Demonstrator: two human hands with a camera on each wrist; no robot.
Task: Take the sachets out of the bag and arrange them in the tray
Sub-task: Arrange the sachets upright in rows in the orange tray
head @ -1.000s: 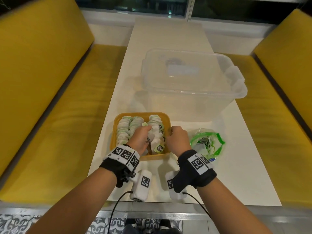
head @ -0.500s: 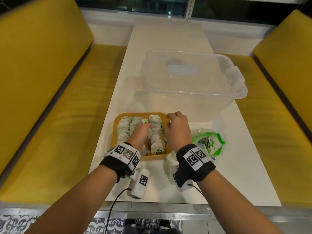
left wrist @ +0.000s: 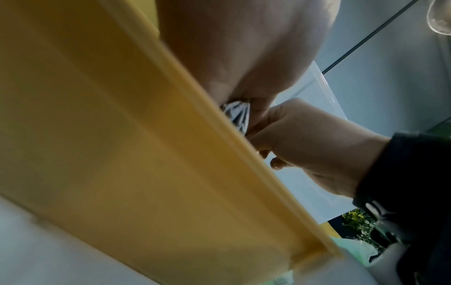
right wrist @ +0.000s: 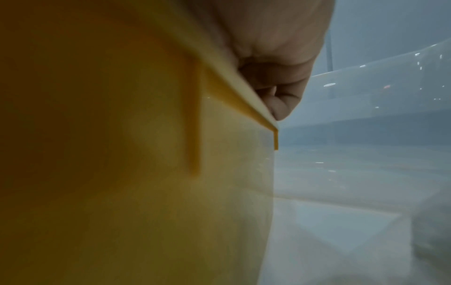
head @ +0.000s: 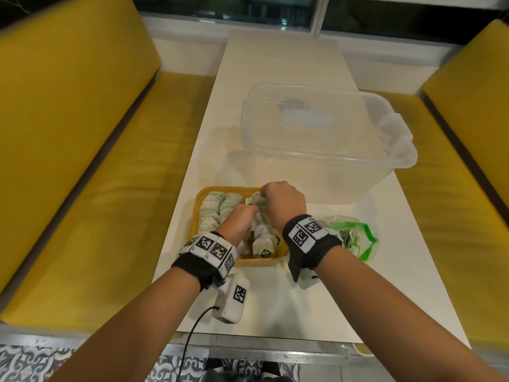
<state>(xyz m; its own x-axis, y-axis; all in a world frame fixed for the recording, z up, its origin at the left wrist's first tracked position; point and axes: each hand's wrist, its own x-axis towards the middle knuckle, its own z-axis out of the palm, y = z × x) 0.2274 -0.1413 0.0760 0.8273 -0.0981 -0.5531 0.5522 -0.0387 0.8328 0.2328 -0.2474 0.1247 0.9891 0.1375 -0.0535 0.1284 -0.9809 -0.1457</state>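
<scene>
An orange tray (head: 259, 262) near the table's front edge holds rows of white and green sachets (head: 213, 213). My left hand (head: 242, 216) reaches into the right-hand row, and its fingers grip sachets (left wrist: 238, 115) just above the tray wall (left wrist: 146, 154). My right hand (head: 281, 199) is curled over the far end of the same row, pinching the sachets (head: 258, 200) there. Its bent fingers (right wrist: 280, 100) show above the tray rim (right wrist: 244, 100). The two hands touch. The clear bag with a green zip (head: 355, 238) lies right of the tray, behind my right wrist.
A large clear plastic tub (head: 325, 139) stands just behind the tray. The white table (head: 281, 67) runs on towards the window. Yellow benches (head: 82, 166) flank both sides. A cabled white device (head: 234, 299) hangs under my left wrist.
My right hand has moved from the near end of the right-hand row to its far end. The left hand has slid a little further into the tray.
</scene>
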